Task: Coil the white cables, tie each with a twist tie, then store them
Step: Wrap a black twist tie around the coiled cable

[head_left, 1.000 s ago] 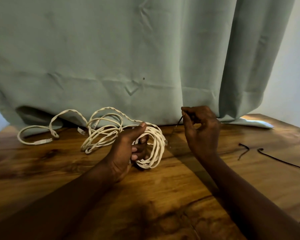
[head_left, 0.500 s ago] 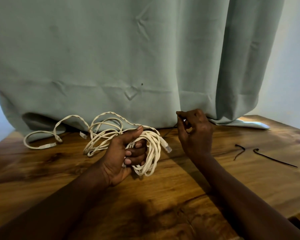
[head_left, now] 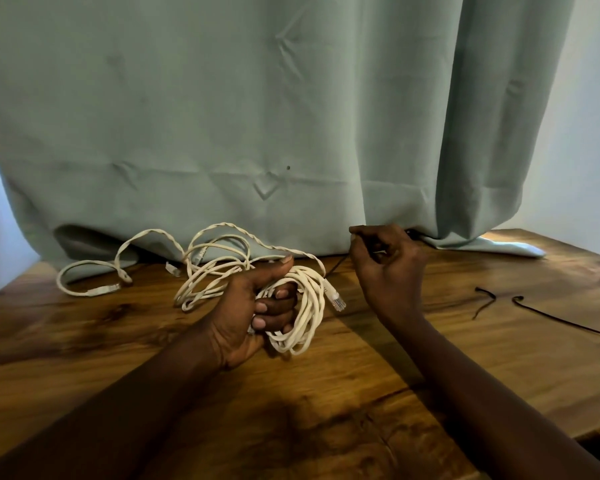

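- Left hand [head_left: 257, 313] sits low over the worktop [head_left: 361, 393], fingers curled through the white coil [head_left: 312, 306], thumb laid over its top.
- Right hand [head_left: 388, 271] hovers just right of the coil, back toward the camera, pinching a dark tie [head_left: 338, 263].
- Loose cable [head_left: 99, 291] trails left; spare ties [head_left: 558, 316] lie well right.

The table [head_left: 499, 358] is wood, warm brown, with a glossy varnished finish; grain, dark knots and a fine crack show in its surface. The curtain [head_left: 222, 116] is woven cloth, pale green, matt, with creases and soft folds. The coiled cable [head_left: 309, 306] has a smooth white plastic sheath with a slight sheen. The loose cable [head_left: 153, 233] has the same sheath, twisted like rope. The plug [head_left: 336, 301] is clear glossy plastic. The twist ties [head_left: 558, 315] are thin, black, matt. The wall [head_left: 586, 116] is smooth and matt.
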`<state>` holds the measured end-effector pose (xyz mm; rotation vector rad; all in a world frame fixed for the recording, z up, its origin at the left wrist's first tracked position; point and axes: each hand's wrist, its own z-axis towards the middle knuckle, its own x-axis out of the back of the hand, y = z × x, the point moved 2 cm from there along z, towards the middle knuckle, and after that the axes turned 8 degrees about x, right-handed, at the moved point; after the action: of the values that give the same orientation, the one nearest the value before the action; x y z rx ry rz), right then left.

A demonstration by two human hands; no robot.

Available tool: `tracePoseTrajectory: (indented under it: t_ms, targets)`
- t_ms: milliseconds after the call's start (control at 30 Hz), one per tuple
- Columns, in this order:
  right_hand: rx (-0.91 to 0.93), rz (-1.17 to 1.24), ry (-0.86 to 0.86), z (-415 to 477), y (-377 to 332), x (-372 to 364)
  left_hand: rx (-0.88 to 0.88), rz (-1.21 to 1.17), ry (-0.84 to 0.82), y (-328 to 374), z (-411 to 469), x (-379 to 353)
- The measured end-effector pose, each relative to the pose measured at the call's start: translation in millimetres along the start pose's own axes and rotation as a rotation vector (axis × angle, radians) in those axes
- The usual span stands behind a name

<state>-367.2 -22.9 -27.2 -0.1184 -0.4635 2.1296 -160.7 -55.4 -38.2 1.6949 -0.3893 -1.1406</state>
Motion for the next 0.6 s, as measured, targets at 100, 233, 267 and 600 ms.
tracePoseTrajectory:
  t_ms: [100,233,267,600]
  targets:
    - [-0.121,0.126,-0.002,0.6,5.9,-1.2,-0.007,0.020,0.018,0.5,1.9,6.8]
    - [-0.275,0.291,-0.012,-0.3,12.6,-1.2,-0.013,0.016,0.029,1.8,2.5,9.2]
    - [-0.312,0.323,-0.012,-0.5,14.0,-1.5,-0.015,0.019,0.032,1.8,2.6,8.8]
    - [-0.473,0.435,0.023,1.9,26.2,2.1,-0.031,0.074,0.062,0.9,3.8,9.6]
